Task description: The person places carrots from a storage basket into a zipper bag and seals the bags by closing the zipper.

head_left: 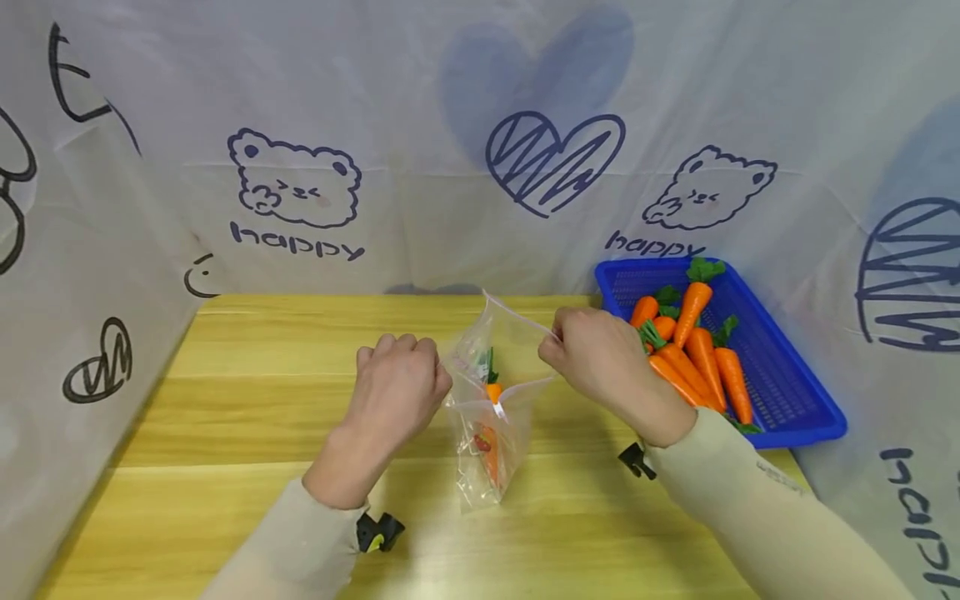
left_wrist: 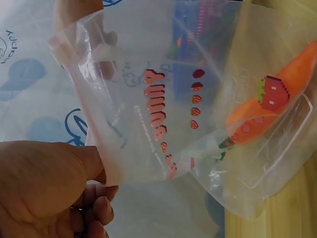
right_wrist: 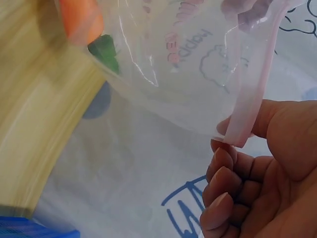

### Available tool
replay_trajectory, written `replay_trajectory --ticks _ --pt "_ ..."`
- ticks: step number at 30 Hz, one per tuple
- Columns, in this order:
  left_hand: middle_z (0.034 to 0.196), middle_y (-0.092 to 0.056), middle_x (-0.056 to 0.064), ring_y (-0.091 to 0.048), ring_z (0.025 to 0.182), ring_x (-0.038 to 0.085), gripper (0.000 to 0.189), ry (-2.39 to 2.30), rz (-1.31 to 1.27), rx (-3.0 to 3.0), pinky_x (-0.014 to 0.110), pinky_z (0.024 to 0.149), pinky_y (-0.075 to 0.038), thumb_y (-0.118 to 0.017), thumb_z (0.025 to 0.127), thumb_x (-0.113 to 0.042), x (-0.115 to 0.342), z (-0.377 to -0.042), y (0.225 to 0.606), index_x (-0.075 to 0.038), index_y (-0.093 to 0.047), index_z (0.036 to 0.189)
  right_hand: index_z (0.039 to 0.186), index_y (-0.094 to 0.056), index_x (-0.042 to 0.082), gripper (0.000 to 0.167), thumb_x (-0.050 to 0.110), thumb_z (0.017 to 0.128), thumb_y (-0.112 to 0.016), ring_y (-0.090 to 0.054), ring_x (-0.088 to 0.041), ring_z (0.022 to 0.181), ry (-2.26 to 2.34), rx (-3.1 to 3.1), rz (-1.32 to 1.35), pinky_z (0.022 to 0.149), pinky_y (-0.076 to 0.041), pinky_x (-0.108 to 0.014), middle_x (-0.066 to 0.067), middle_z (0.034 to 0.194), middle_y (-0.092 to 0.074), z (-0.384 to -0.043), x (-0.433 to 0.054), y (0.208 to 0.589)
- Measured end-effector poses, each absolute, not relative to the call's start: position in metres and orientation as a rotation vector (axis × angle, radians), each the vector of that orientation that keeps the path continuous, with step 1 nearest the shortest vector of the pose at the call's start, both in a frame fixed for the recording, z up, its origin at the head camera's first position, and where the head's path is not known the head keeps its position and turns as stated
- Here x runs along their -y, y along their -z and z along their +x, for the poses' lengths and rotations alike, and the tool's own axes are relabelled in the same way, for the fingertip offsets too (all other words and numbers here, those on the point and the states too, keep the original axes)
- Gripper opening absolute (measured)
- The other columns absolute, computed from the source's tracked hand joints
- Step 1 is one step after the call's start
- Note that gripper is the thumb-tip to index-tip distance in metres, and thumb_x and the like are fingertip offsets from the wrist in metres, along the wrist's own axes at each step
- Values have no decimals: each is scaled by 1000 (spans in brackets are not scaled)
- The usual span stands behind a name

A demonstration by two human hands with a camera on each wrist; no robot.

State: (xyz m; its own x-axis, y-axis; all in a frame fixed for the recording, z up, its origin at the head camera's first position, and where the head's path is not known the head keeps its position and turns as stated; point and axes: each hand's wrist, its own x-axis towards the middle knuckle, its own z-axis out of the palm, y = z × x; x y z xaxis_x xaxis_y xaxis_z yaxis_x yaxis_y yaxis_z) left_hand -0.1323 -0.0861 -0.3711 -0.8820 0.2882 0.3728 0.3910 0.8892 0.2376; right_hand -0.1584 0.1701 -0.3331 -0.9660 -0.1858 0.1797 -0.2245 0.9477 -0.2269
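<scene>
Left grip (head_left: 393, 383): we see thumb and fingers pinching one end of the mouth of the clear bag (head_left: 513, 425), above the wooden worktop (head_left: 262, 442). We think the hold is at the end so that the fingers do not block the mouth.
Clear bag: it is stretched upright between the two grips, and its near and far rims stand apart. We judge that the pull from two sides serves for keeping the mouth open. Whether its bottom touches the worktop, we cannot tell.
Bagged carrot (head_left: 489, 462): it is inside the clear bag, with green leaves toward the mouth and the orange tip toward the bottom. Probably its long shape fits better so.
Right grip (head_left: 603, 354): we see thumb and forefinger pinching the opposite end of the mouth, the other fingers curled. We suppose it balances the left grip.
Blue basket (head_left: 817, 408): it stands on the worktop, at the far right. Its walls keep the heaped carrots (head_left: 701, 350) together, and we believe this side suits the right grip for reaching.
</scene>
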Motion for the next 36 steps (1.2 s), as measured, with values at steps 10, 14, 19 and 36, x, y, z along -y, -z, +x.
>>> replay_trajectory --ticks 10,14,19,36 --pt "65 -44 5 -43 63 29 29 437 -521 2711 36 60 -27 -60 97 -11 93 -136 384 -8 -51 70 85 -69 11 28 36 98 -66 -56 -19 59 -506 2976 264 54 -43 -33 -3 75 -65 -160 -192 335" --pt "65 -45 4 -43 64 28 28 466 -523 2717 36 61 -28 -59 99 -12 95 -137 386 -8 -54 72 93 -74 10 32 40 102 -67 -56 -18 62 -595 2952 256 60 -45 -34 -2 77 -67 -157 -218 330" --pt "68 -48 4 -43 67 28 25 516 -499 2747 36 63 -29 -58 99 -13 98 -136 386 -9 -57 75 103 -74 7 26 31 104 -65 -57 -18 60 -574 2940 162 58 -45 -35 -6 83 -72 -155 -263 329" --pt "69 -50 3 -46 68 29 23 528 -488 2766 37 64 -32 -59 99 -14 98 -135 389 -9 -59 76 107 -69 -1 27 23 105 -57 -54 -21 58 -404 3202 -22 60 -46 -40 -4 68 -61 -171 -380 398"
